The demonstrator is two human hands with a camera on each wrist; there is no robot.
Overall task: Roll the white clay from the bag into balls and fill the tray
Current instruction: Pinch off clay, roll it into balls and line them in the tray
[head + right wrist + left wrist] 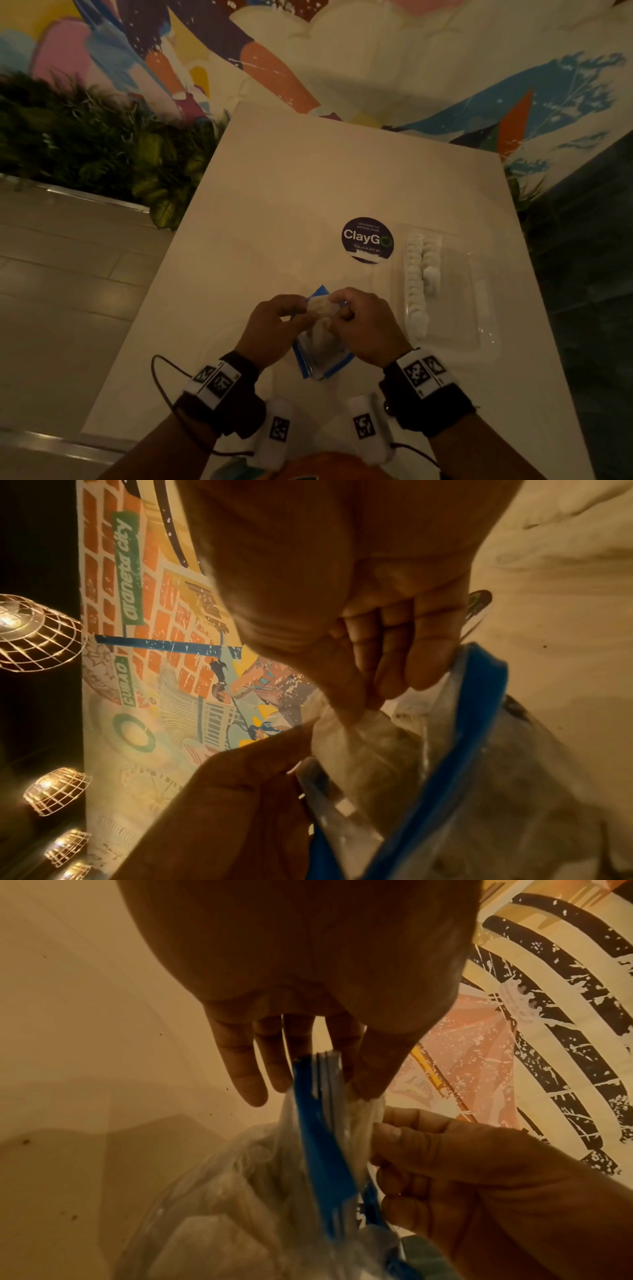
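A clear zip bag with a blue rim is held over the white table, near its front edge. My left hand pinches the bag's rim between thumb and fingers. My right hand pinches the lump of white clay that sticks out of the bag's mouth. In the right wrist view the right hand's thumb and curled fingers close on that clay. A clear plastic tray lies to the right. It holds two rows of white clay balls along its left side.
A round dark ClayGo sticker lies on the table left of the tray. Green plants stand beyond the table's left edge, with tiled floor below them. A painted mural wall runs behind the table. Wire-caged lamps glow in the right wrist view.
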